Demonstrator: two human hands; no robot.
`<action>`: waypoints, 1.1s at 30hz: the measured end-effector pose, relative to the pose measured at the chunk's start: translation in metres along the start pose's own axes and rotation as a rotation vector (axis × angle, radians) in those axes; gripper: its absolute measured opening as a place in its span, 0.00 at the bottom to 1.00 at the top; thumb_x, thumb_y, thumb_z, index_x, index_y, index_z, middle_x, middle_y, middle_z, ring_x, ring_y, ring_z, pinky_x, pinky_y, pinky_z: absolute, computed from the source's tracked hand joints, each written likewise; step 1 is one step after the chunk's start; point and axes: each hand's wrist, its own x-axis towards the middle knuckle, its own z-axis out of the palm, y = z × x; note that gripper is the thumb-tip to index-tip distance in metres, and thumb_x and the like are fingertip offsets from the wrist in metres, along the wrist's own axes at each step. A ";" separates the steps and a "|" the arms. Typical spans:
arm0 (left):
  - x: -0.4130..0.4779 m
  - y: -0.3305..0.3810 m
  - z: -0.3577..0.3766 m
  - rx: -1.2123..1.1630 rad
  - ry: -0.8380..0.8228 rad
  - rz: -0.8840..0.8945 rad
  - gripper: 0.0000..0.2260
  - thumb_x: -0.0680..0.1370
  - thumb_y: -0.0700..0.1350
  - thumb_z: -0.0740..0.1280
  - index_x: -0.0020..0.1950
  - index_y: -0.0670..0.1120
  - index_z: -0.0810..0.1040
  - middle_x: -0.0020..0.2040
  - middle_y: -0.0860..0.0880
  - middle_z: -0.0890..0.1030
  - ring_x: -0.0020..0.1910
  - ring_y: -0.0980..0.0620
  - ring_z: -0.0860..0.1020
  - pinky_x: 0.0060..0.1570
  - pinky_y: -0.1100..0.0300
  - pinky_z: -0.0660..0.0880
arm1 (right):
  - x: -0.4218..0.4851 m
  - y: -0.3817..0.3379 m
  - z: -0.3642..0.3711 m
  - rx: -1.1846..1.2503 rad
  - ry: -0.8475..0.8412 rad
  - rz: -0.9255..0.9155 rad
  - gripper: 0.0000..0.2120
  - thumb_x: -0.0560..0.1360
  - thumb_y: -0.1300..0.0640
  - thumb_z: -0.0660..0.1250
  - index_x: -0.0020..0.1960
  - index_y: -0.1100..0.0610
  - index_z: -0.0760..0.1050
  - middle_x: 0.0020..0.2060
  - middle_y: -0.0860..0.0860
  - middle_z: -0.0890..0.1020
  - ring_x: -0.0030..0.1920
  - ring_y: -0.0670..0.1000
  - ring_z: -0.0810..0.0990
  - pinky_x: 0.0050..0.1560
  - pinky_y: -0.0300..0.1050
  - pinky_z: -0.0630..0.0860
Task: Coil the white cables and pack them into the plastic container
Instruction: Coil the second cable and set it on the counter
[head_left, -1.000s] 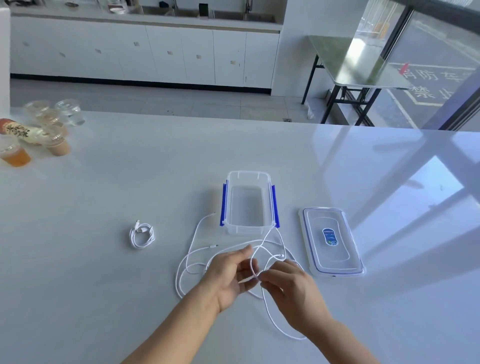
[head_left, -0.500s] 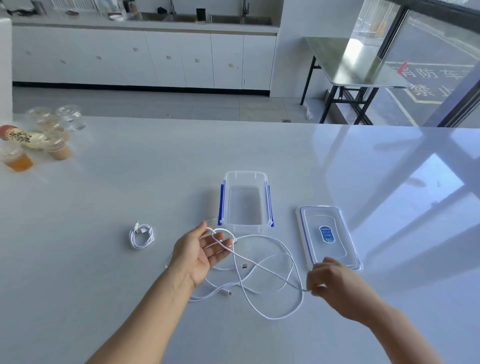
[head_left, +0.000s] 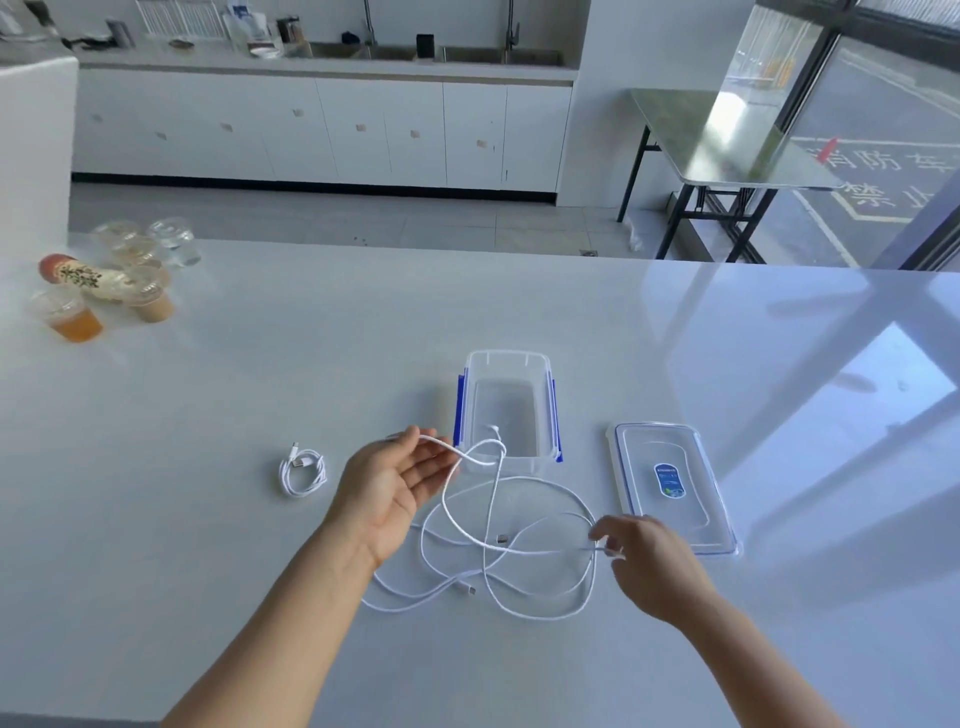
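White table (head_left: 208, 597) carries everything. Far to the left of the left hand (head_left: 395, 488), and well beyond it, stands a cluster of clear plastic cups (head_left: 78, 322), some holding amber drink. A bottle (head_left: 83, 275) lies on its side among them.

Just left of the left hand lies a small white coil (head_left: 303, 470), already wound, with its plugs at the far end.

The left hand is palm up, its fingers relaxed and nearly straight. A strand of the long white cable (head_left: 540, 618) lies across its fingertips, and no pinch shows. From there the cable rises in a loop before the box (head_left: 506, 355). The box sits lidless just beyond the left fingertips, with blue clips on both long sides. Whether the cable's tip hangs inside the box or only in front of it, I cannot tell.

Between the hands the rest of the cable sprawls on the table in loose, crossing loops, with two plug ends showing among them.

The right hand (head_left: 649, 566), back up, pinches a strand between thumb and forefinger at the right edge of the tangle. Just beyond it the clear lid (head_left: 670, 483) lies flat, a blue label at its middle, apart from the box.
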 end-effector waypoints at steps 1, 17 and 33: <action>-0.001 -0.003 0.001 0.015 0.003 0.003 0.10 0.82 0.40 0.60 0.46 0.39 0.78 0.39 0.41 0.86 0.38 0.46 0.85 0.40 0.55 0.84 | 0.002 -0.009 0.001 0.035 -0.039 -0.033 0.23 0.69 0.66 0.63 0.58 0.46 0.80 0.51 0.45 0.83 0.56 0.50 0.79 0.51 0.44 0.76; -0.011 -0.025 -0.006 0.415 -0.035 0.038 0.02 0.77 0.39 0.69 0.47 0.41 0.81 0.44 0.39 0.85 0.41 0.45 0.83 0.36 0.56 0.77 | 0.017 -0.130 -0.013 0.670 0.040 -0.056 0.32 0.73 0.62 0.72 0.71 0.45 0.65 0.37 0.47 0.87 0.41 0.48 0.84 0.49 0.44 0.78; 0.009 -0.043 -0.043 0.776 0.261 -0.274 0.09 0.77 0.53 0.68 0.45 0.49 0.75 0.40 0.47 0.78 0.38 0.48 0.73 0.34 0.60 0.67 | 0.004 -0.081 -0.062 1.351 0.390 0.011 0.03 0.75 0.68 0.71 0.46 0.62 0.82 0.40 0.61 0.87 0.41 0.57 0.85 0.44 0.47 0.84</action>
